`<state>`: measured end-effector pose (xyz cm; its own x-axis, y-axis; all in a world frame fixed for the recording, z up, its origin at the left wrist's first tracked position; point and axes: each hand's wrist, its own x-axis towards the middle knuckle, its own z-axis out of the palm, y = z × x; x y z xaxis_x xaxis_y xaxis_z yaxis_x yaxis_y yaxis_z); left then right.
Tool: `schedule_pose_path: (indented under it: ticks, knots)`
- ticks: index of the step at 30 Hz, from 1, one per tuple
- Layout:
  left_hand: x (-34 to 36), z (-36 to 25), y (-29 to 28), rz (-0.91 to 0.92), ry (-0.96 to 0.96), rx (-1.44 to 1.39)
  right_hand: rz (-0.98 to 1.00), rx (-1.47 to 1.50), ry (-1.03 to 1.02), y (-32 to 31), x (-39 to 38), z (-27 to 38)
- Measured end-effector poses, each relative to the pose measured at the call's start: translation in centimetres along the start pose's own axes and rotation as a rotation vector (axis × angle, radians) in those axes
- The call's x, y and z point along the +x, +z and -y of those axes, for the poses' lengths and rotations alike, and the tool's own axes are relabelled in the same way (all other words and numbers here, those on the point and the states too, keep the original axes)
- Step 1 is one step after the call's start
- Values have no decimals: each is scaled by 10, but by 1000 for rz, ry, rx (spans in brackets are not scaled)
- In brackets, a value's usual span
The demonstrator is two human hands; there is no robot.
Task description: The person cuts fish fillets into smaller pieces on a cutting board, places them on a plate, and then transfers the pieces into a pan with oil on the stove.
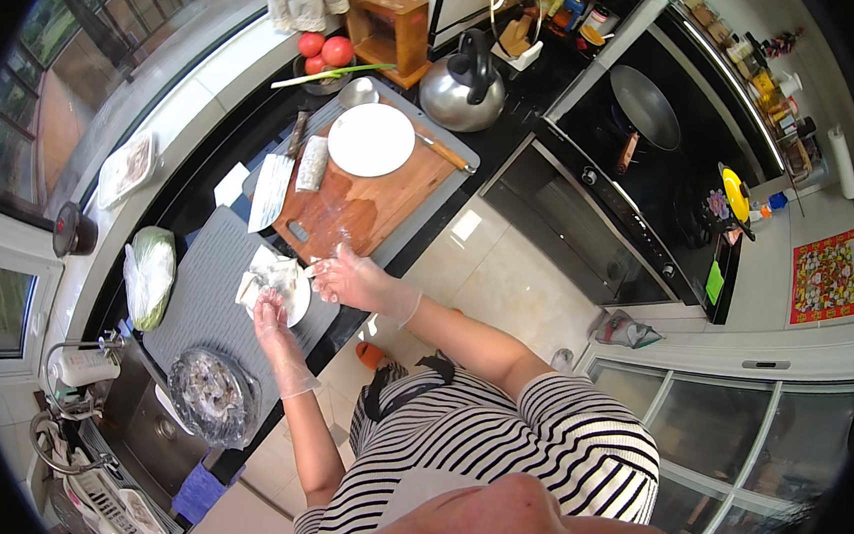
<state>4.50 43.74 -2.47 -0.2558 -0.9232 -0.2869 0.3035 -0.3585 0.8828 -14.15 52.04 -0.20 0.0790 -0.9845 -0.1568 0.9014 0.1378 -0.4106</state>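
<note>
Both my hands wear clear plastic gloves. My left hand [274, 320] has its fingers closed on a soft white food piece [263, 289] at the near side of a white plate [295, 307] holding similar pieces. My right hand [349, 279] is at the plate's right, fingers curled; what they grip is too small to make out. The plate sits on a grey ridged mat [193, 304]. Beyond it lie a wooden cutting board [376, 218], a white round plate [371, 138], a pale wrapped roll [311, 164] and a flat white rectangular item [270, 192].
A plastic-covered bowl [211, 399] stands beside the sink [154, 441]; a wrapped cabbage [150, 280] lies left. Behind are tomatoes [337, 51], a kettle [461, 94] and a knife [446, 153] on the board's right. A stove with a pan [646, 99] is at upper right.
</note>
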Motion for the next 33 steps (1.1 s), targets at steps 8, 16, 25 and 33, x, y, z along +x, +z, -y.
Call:
schedule_pose_path:
  ticks: [8,16,25,33]
  knots:
    - [-39,17,81,181,-70,-176,62,328,-177,-9,-85,109]
    - [-77,53,187,213,-116,-200,38,126,-296,-38,-186,213]
    - [-84,86,300,410,-226,-190,2,-259,-492,-90,-252,349]
    - [-56,124,400,621,-310,-244,-697,-618,-718,-156,-266,547]
